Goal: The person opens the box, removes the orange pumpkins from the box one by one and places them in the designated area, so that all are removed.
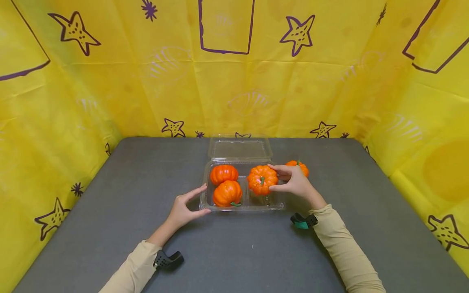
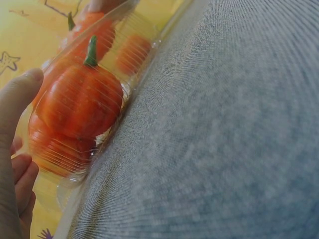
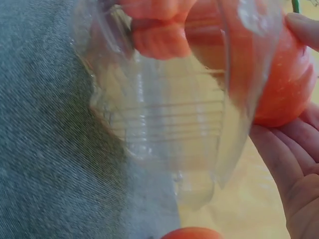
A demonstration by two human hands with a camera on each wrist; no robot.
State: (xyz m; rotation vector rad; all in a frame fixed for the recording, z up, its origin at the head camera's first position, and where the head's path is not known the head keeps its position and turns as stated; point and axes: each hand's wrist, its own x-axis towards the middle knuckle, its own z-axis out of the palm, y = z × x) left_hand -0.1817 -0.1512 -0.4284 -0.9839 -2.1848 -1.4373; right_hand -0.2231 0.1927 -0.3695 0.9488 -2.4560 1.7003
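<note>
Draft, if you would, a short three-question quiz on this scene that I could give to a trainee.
1. True or false: the lid of the clear container is shut.
2. How many pumpkins sit in the left side of the container: A) one, B) two, C) three?
3. Which hand grips a pumpkin, and where is the other hand?

Key:
1. False; the lid is open, folded back at the far side.
2. B.
3. The right hand grips it; the left hand is at the container's left edge.

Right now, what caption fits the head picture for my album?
Right hand grips a ridged orange pumpkin over the clear plastic box holding two more.
</note>
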